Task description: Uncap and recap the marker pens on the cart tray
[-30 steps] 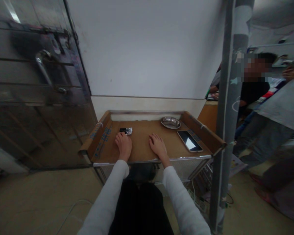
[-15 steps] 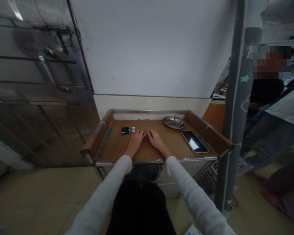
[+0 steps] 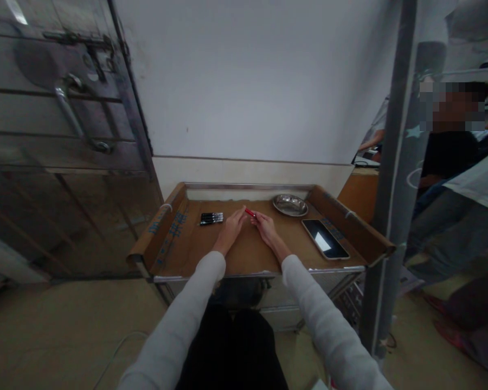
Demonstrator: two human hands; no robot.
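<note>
Between my fingertips, over the cardboard-lined cart top (image 3: 252,255), is a small red tube-like item (image 3: 250,212). Its exact kind is too small to tell. My left hand (image 3: 235,223) is closed at the item's left end, fingertips pressed together. The right end is pinched by my right hand (image 3: 265,225). To the left of my left hand, several black pen-like sticks with silver ends (image 3: 211,218) lie side by side on the cardboard.
A shallow round metal dish (image 3: 290,205) stands at the back right of the cart, with a phone (image 3: 325,239) in front of it. Raised cardboard sides (image 3: 156,233) flank the top. A grey post (image 3: 394,179) and a person (image 3: 449,157) are on the right; a metal door (image 3: 65,162) is left.
My hands have lifted a little off the cardboard, and the red item now shows clearly between them. The black sticks, dish and phone keep their places; the view has shifted slightly.
</note>
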